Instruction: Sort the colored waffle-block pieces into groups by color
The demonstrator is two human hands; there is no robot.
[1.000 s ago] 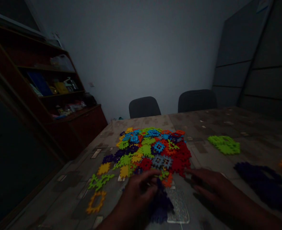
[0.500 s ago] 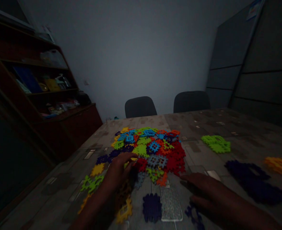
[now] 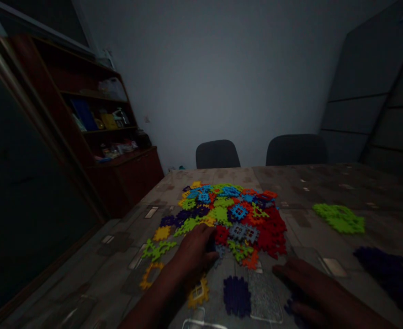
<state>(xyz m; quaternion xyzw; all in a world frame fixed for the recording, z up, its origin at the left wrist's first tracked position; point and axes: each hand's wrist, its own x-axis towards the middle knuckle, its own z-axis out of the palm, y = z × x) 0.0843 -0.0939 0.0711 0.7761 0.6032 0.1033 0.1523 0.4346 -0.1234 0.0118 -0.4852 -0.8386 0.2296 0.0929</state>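
Note:
A heap of toothed plastic building pieces (image 3: pixel 222 213) in many colours lies in front of me. At its near edge is my left hand (image 3: pixel 194 249), its fingers curled towards the thumb around something dark that I cannot make out. A grey-blue piece (image 3: pixel 220 254) shows beside its thumb. My right hand (image 3: pixel 304 281) rests low over the table to the right, fingers stretched out. Partly under it is a dark purple piece (image 3: pixel 290 307); whether they touch is hidden. Between my hands lies a flat purple square piece (image 3: pixel 236 296). A yellow window-like piece (image 3: pixel 198 292) lies below my left wrist.
On the right of the patterned table (image 3: pixel 299 237) sit a green stack (image 3: pixel 339 218) and a dark purple stack (image 3: pixel 388 276). Left of the heap are a green piece (image 3: pixel 157 249) and a yellow frame piece (image 3: pixel 150 275). Two chairs (image 3: pixel 218 154) stand beyond.
My left hand let go of the purple square, went to the heap's near left edge and curled in there. My right hand stays nearly in place. The view has swung slightly.

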